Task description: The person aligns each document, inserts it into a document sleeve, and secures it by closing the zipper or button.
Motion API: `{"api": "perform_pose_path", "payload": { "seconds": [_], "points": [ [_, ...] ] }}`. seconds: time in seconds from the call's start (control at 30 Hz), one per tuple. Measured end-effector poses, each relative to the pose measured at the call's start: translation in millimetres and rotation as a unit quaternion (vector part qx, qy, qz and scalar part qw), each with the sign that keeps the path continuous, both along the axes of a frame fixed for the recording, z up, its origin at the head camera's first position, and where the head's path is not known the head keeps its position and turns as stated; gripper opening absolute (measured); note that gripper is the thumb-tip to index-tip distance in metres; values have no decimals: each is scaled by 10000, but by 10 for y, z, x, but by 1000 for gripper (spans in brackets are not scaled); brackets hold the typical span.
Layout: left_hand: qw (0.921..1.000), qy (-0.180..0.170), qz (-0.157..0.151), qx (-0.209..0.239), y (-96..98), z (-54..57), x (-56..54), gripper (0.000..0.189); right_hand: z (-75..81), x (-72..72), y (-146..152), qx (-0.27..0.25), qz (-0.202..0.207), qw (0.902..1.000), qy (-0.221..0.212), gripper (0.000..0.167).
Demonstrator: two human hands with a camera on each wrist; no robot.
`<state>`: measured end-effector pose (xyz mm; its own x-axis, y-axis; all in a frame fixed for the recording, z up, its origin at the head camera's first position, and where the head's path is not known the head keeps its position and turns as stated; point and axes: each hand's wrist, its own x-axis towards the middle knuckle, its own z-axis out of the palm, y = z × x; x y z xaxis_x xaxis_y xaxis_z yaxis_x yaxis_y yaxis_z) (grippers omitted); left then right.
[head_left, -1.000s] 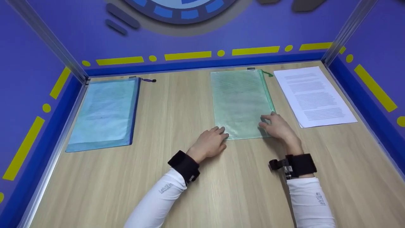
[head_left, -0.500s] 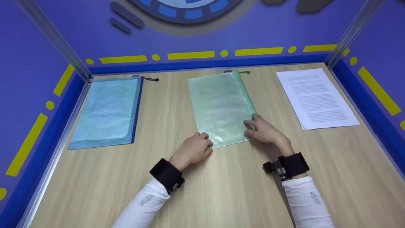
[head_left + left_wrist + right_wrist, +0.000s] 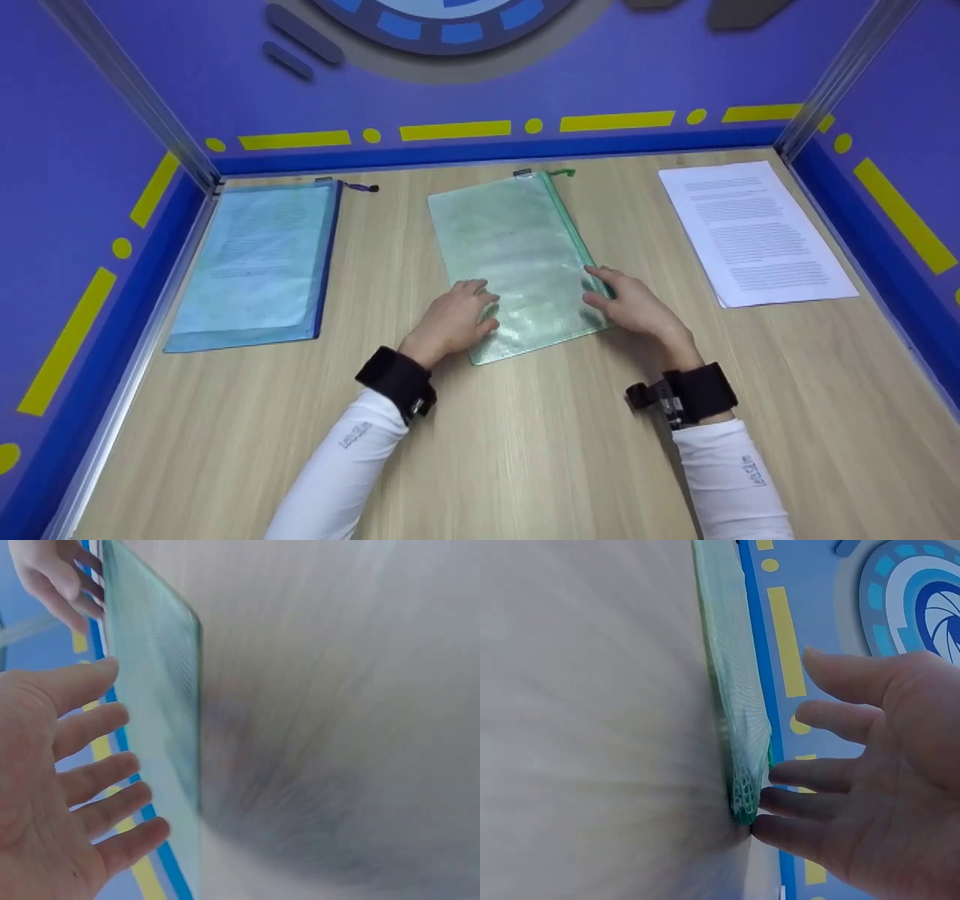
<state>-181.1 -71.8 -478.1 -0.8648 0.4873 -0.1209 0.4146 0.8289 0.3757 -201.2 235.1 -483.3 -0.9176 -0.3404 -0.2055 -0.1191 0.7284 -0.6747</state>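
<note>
A translucent green zip pouch [image 3: 517,255] lies flat on the table [image 3: 517,450], turned slightly. Its green zip edge is on the right, with a green pull cord at the top. My left hand [image 3: 451,319] is at the pouch's lower left edge, fingers spread; in the left wrist view, the left hand [image 3: 67,787] appears just over the pouch, holding nothing. At the zip edge is my right hand [image 3: 637,304]. In the right wrist view, the right hand's [image 3: 877,780] fingers are extended, the lower fingertips at the pouch's corner [image 3: 744,799].
A blue zip pouch [image 3: 259,262] with printed paper inside lies at the left, its purple pull pointing right. A stack of printed sheets [image 3: 757,232] lies at the right. Blue-purple panels [image 3: 637,82] border the table at the back and sides.
The green pouch has slid left and toward me, away from the paper stack, and turned a little. Both hands moved left with it; the left fingers have since shifted forward along its left edge.
</note>
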Motion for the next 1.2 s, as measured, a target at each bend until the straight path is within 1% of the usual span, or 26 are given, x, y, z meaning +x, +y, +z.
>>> {"api": "perform_pose_path", "payload": {
  "seconds": [0.13,0.23,0.33,0.4,0.53,0.63,0.7,0.73,0.77,0.8,0.83,0.87,0.9,0.97,1.0,1.03,1.1,1.13,1.2],
  "points": [
    [9992,-346,160,-97,-22,-53,-136,64,26,9,28,31,-234,9997,3,57],
    [9976,-609,246,-213,-42,-80,-188,75,48,20,26,54,-384,9992,-27,57],
    [9967,-732,267,-211,-51,-89,-209,78,57,31,18,-20,-437,9990,-78,58],
    [9965,-769,259,-211,-47,-87,-211,78,57,36,18,-169,-455,9987,-134,60],
    [9964,-762,250,-266,-37,-84,-207,77,47,42,34,-735,-610,9950,-297,62],
    [9965,-729,260,-310,-35,-84,-197,78,32,45,64,-1349,-968,9846,-552,63],
    [9967,-704,279,-304,-34,-89,-190,78,15,50,87,-1820,-1271,9716,-825,66],
    [9967,-694,286,-306,-35,-94,-187,78,4,52,96,-2070,-1420,9631,-972,67],
    [9967,-691,299,-295,-36,-97,-182,78,-12,55,103,-2373,-1574,9514,-1168,68],
    [9967,-693,308,-280,-37,-103,-178,78,-29,60,104,-2759,-1712,9358,-1376,69],
    [9968,-682,314,-264,-37,-110,-176,78,-48,67,105,-3157,-1836,9170,-1606,69],
    [9969,-676,322,-254,-37,-115,-175,78,-65,79,98,-3561,-1977,8948,-1831,70],
    [9968,-679,328,-245,-37,-120,-174,78,-84,92,90,-3981,-2088,8698,-2036,69],
    [9969,-670,348,-233,-34,-124,-176,78,-120,128,57,-4785,-2315,8127,-2387,69],
    [9969,-652,356,-245,-32,-124,-180,78,-134,151,31,-5103,-2408,7865,-2511,68],
    [9970,-629,369,-262,-28,-123,-185,78,-147,173,2,-5373,-2473,7628,-2614,66],
    [9971,-559,386,-332,-15,-119,-191,78,-165,215,-80,-5770,-2616,7226,-2767,61],
    [9972,-512,392,-381,-6,-118,-195,78,-169,232,-132,-5926,-2713,7048,-2801,58],
    [9970,-408,409,-507,20,-118,-195,78,-170,255,-242,-6149,-2952,6745,-2824,53]
  ]
}}
